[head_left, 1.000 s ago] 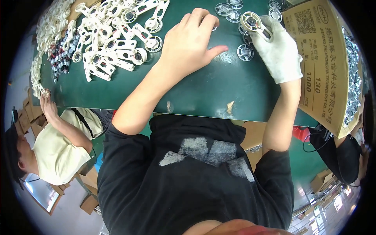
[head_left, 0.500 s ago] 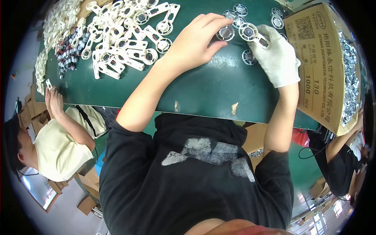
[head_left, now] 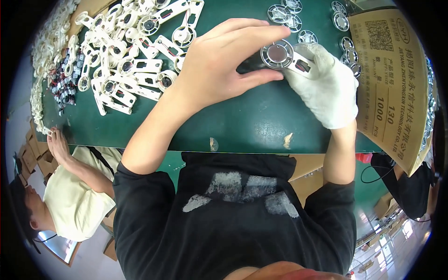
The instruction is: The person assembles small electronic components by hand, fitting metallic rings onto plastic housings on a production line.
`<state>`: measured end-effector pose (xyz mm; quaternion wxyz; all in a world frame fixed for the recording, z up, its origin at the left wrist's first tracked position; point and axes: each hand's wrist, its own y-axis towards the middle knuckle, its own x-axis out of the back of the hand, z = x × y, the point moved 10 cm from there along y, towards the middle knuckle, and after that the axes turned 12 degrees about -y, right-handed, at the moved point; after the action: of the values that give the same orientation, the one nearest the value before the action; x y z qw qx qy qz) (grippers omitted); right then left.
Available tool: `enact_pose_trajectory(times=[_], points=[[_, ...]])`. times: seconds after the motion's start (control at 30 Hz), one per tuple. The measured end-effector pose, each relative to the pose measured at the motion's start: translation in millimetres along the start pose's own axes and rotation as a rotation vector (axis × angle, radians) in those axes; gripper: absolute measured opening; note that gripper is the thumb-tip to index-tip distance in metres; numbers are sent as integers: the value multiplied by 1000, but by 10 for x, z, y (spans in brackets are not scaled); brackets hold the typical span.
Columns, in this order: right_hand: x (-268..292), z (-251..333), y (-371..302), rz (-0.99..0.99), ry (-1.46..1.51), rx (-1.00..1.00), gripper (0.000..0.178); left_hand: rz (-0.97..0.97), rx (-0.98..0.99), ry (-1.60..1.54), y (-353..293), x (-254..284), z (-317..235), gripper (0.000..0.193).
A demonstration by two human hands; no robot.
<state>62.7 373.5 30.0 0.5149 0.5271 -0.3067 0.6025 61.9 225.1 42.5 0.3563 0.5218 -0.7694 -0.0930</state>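
My right hand [head_left: 322, 86], in a white glove, is closed around the body of a white fan housing [head_left: 300, 65]. At its round end, facing up, is a chrome ring cover [head_left: 277, 54] with spokes and a shiny middle disc. My bare left hand [head_left: 219, 63] spans this cover, index finger at its far edge and thumb at its near edge; it seems to grip the rim. Beyond my hands, several loose ring covers [head_left: 280, 14] lie on the green table [head_left: 233, 126]. Another ring cover [head_left: 307, 37] lies just past the glove.
White fan housings [head_left: 135, 70] are heaped at the left, beside a pile of small motors [head_left: 65, 88]. A cardboard box [head_left: 387, 79] of chrome parts stands at the right. A co-worker [head_left: 74, 191] sits at the left, one hand at the table edge.
My left hand has brought the ring cover rightward to the housing's round end. The housing in my right hand has come lower and nearer. The view has shifted a little.
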Motion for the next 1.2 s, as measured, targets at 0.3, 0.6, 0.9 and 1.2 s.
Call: enact_pose_trajectory(times=[0.3, 0.6, 0.9, 1.2], points=[[-171, -32, -53, 41, 174, -29, 36, 126, 86, -267, -70, -86, 99, 55], [-263, -31, -44, 558, 432, -230, 48, 147, -185, -100, -37, -107, -224, 60], [-165, 168, -74, 326, 640, -37, 33, 98, 151, -645, -115, -226, -17, 62], [26, 151, -78, -3, 300, 25, 29, 35, 259, -611, 34, -159, 63, 29]])
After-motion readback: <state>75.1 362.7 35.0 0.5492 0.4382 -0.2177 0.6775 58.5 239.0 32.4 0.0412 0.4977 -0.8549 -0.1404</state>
